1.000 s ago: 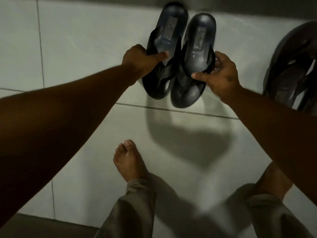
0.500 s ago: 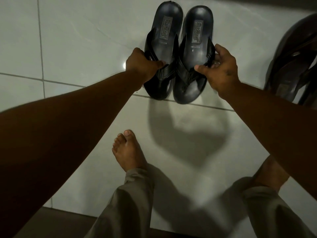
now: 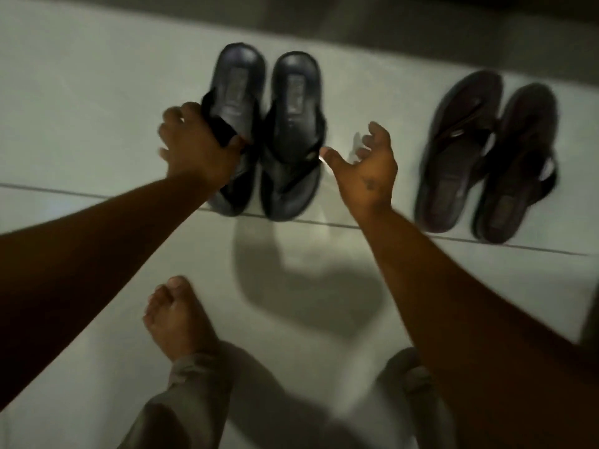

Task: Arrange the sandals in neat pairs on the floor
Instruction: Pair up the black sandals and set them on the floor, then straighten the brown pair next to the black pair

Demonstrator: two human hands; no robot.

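Observation:
Two black sandals lie side by side on the white tiled floor, toes towards me. My left hand grips the strap of the left black sandal. The right black sandal lies flat beside it, touching it. My right hand hovers just right of that sandal, fingers spread and holding nothing. Further right, a dark brown pair rests on the floor: the left brown sandal and the right brown sandal, close together and slightly slanted. The frame is motion-blurred.
A dark wall base runs along the far edge behind the sandals. My bare left foot and trouser legs stand on the tiles near me. Grout lines cross the floor.
My right hand has let go of the right black sandal and drawn away to the right, opening. The view has shifted, bringing the whole brown pair into sight. My left hand still holds its sandal.

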